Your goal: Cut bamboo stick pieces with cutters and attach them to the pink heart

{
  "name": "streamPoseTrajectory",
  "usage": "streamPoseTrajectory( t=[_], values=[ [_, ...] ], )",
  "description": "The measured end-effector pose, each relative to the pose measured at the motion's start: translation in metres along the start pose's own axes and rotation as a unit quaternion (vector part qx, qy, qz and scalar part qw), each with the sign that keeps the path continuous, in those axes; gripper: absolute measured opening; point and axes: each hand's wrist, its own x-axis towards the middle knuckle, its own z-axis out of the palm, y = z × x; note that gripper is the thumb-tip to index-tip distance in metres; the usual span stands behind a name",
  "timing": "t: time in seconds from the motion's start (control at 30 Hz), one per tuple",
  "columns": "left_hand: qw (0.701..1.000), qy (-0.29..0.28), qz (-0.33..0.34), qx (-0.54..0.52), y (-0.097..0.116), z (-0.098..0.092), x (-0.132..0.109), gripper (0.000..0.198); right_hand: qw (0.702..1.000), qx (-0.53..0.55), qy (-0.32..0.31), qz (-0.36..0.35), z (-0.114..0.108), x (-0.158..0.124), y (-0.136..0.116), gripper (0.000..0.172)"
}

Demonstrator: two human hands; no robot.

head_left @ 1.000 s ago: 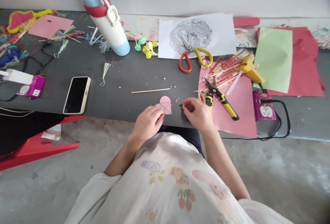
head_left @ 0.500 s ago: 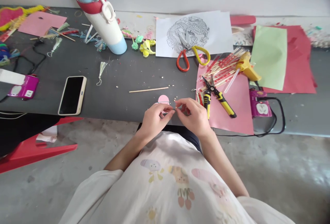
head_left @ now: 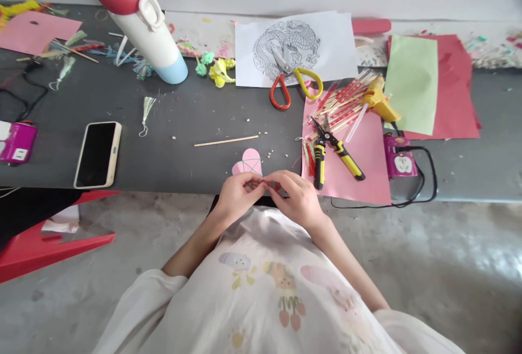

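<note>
A pink heart-shaped piece (head_left: 245, 167), crossed by thin dark lines like cord, shows at the table's front edge. Its lower part is hidden behind my left hand (head_left: 237, 195), whose thumb and index finger are pinched together. Beside it, my right hand (head_left: 294, 196) pinches too, and the fingertips of both hands meet just right of the heart. Whatever lies between the fingertips is too small and covered to make out. Just beyond the heart lies a thin wooden stick (head_left: 226, 141), with several tiny crumbs (head_left: 269, 154) scattered to its right.
Pliers (head_left: 335, 150) and red-white sticks (head_left: 346, 101) lie on pink paper (head_left: 367, 161), near a yellow glue gun (head_left: 379, 98). Scissors (head_left: 285, 74) rest on a dragon drawing (head_left: 261, 66). At left are a phone (head_left: 98, 154), a bottle (head_left: 142, 33) and a tassel (head_left: 147, 112).
Both hands have drawn slightly closer to my body, fingertips still together. More of the pink heart and its crossing lines shows now. The whole view has shifted a little.
</note>
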Motion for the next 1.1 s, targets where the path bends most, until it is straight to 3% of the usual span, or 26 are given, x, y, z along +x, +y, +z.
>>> streamPoseTrajectory(
  t=[0.13, 0.33, 0.77, 0.9, 1.1],
  values=[
    [0.997, 0.031, 0.011, 0.064, 0.004, -0.002, 0.002, 0.013, 0.999, -0.005, -0.022, 0.044, -0.005, 0.001, 0.008, 0.017],
    [0.985, 0.073, 0.051, 0.147, 0.006, -0.008, 0.001, 0.008, 0.967, -0.18, -0.032, 0.175, -0.019, 0.015, 0.037, 0.016],
    [0.969, 0.112, 0.086, 0.202, 0.003, -0.017, -0.004, 0.007, 0.946, -0.257, -0.086, 0.178, -0.012, 0.035, 0.043, 0.023],
    [0.977, 0.116, 0.079, 0.161, 0.0, -0.019, -0.003, 0.011, 0.941, -0.265, -0.098, 0.184, -0.011, 0.036, 0.044, 0.021],
    [0.997, 0.059, 0.025, -0.048, -0.002, -0.02, 0.0, 0.027, 0.941, -0.268, -0.095, 0.182, -0.011, 0.035, 0.045, 0.019]
  ],
)
